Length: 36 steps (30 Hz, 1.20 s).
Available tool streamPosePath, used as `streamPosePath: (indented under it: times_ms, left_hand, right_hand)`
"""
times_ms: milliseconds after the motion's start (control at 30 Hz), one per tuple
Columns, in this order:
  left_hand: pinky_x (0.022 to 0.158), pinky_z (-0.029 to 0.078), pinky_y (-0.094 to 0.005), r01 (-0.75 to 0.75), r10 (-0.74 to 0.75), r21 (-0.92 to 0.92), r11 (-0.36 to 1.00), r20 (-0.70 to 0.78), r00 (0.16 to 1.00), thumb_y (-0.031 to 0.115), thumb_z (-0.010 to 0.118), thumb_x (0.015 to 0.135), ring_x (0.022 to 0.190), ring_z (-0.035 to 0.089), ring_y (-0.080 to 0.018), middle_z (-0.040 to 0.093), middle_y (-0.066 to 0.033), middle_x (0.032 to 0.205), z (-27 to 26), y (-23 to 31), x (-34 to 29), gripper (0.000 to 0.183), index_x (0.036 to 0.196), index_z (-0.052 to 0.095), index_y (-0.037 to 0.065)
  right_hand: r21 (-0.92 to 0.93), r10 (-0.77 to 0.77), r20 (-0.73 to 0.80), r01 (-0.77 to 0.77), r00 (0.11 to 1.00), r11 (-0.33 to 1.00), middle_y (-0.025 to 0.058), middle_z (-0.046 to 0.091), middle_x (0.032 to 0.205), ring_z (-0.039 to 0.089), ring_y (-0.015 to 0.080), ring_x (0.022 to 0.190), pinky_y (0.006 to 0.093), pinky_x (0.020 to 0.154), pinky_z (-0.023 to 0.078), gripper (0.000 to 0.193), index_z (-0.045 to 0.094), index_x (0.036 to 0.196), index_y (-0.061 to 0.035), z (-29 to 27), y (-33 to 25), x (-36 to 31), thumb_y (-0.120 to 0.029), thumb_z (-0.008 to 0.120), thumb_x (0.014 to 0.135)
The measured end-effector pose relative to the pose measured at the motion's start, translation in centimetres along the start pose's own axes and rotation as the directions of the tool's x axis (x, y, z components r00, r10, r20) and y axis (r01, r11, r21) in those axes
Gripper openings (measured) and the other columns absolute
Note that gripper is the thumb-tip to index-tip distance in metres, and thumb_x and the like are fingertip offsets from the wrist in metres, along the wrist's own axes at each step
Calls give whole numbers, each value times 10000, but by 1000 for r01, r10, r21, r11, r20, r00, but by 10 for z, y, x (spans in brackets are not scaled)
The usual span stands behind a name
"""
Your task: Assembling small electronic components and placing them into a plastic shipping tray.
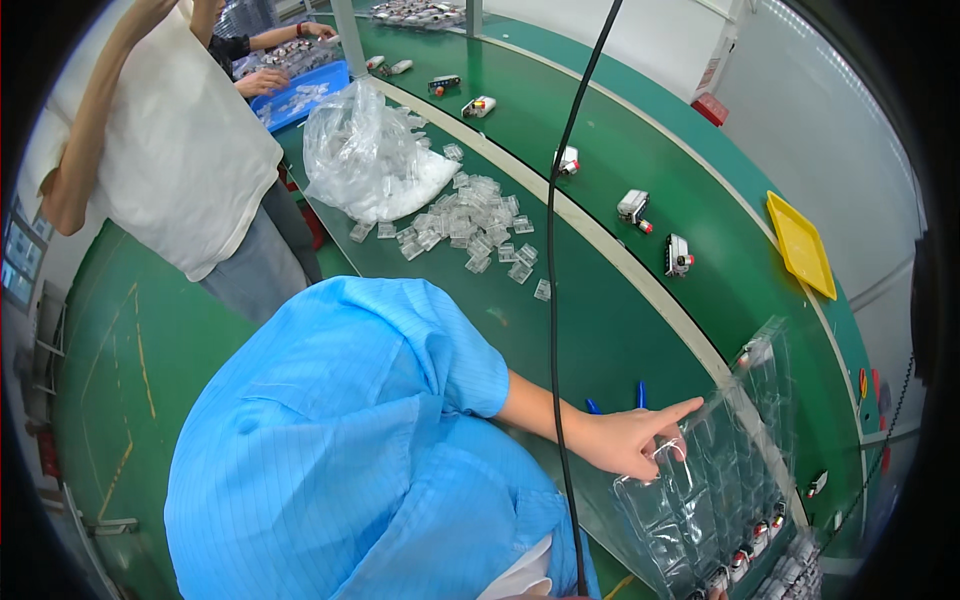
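Observation:
My left hand (pixel 632 443), coming out of a blue sleeve, is at the near edge of a clear plastic blister tray (pixel 690 490). Its index finger stretches along the tray's edge while the thumb and other fingers close on it. Small white, black and red parts (pixel 742 562) sit in the tray's lower end; many other pockets show bare. At the lower edge, a sliver of skin beside these parts may be my right hand, whose fingers are hidden. Just behind my left wrist, two blue handles (pixel 641 394) of a tool stick up.
A heap of clear plastic pieces (pixel 470 220) lies beside a clear bag (pixel 350 150). White-and-black parts (pixel 632 207) are spaced along the green conveyor (pixel 600 120). A black cable (pixel 552 300) hangs across. Beyond are a yellow tray (pixel 800 245) and co-workers at left, near a blue tray (pixel 335 75).

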<state>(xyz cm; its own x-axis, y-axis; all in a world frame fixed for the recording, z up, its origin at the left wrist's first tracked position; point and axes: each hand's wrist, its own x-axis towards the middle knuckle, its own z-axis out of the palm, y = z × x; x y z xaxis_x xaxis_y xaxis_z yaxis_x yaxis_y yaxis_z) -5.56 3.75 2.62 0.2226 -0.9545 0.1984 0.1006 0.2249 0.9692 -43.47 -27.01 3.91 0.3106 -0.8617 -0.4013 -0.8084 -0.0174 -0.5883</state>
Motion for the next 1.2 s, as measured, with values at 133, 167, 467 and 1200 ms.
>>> streamPosePath:
  times_ms: [133,167,467,1200]
  left_hand:
    - [609,482,-251,18,-18,14,1000,8,1000,5,539,750,649,563,-119,505,-126,1216,-2,-3,-4,972,1445,-135,90]
    - [613,481,-248,29,-29,8,1000,4,1000,-2,546,747,656,560,-113,509,-124,1210,-2,-4,-3,977,1447,-131,89]
    - [711,548,-298,36,-43,-281,959,-18,999,-113,537,771,806,641,-184,453,-203,1284,-18,6,0,977,1456,-102,165]
    - [691,522,-310,103,-140,-141,985,-278,950,114,541,723,758,613,-207,438,-285,1296,-34,35,1,859,1464,108,75]
  right_hand:
    - [-37,-142,-97,139,985,990,128,591,1103,538,186,852,319,730,455,506,505,1246,44,9,16,4,-333,555,911]
    - [-97,-130,-151,117,980,988,141,585,1126,550,201,902,328,764,460,508,498,1250,50,13,16,3,-324,550,910]
    - [-156,-312,-410,271,857,950,189,525,1258,506,239,1140,312,976,376,475,472,1264,63,33,48,24,-280,516,938]
    - [-93,-339,-577,352,743,931,145,583,1126,577,284,979,365,812,459,360,556,1187,-35,68,-18,-24,-224,572,881]
